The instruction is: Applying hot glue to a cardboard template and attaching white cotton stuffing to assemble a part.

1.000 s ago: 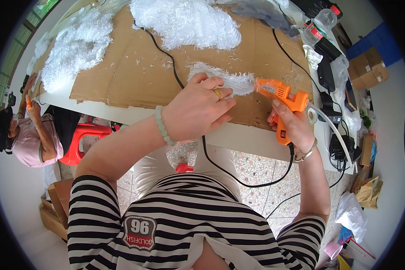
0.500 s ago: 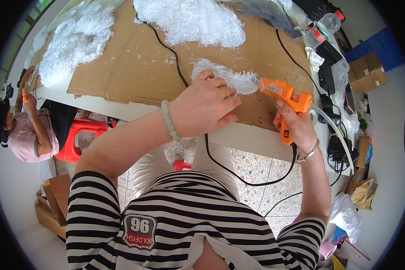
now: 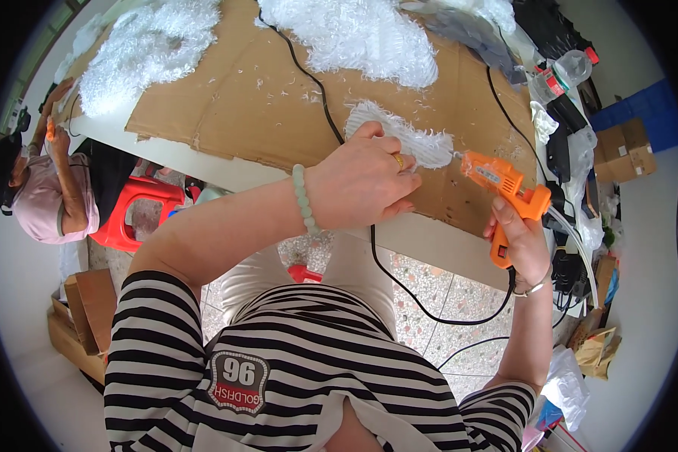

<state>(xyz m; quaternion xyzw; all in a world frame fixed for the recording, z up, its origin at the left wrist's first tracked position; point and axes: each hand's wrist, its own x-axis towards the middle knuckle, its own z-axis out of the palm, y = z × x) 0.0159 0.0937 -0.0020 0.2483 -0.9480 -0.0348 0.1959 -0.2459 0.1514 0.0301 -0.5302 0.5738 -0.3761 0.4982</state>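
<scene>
My right hand [image 3: 523, 239] is wrapped round the grip of an orange hot glue gun [image 3: 502, 187], and a clear glue stick [image 3: 572, 235] trails from its back. The gun's nozzle points left at the right end of a small white fringed fabric piece [image 3: 410, 141], close beside it. With fingers curled over that piece's near edge, my left hand [image 3: 360, 179] holds it against a brown cardboard sheet [image 3: 226, 113]. Part of the piece and some fingertips are hidden under this hand. The gun's black cord [image 3: 429, 320] loops down in front of the table.
Larger white fringed pieces lie at the far left [image 3: 147, 60] and far middle [image 3: 350, 41]. A plastic bottle [image 3: 569, 71] and black adapters [image 3: 569, 264] crowd the right side. On the left, a person in pink [image 3: 49, 192] works near a red stool [image 3: 139, 215].
The view has shifted, so the table appears further right and lower. My right hand has drawn the glue gun slightly toward me; my left hand stays on the fabric piece.
</scene>
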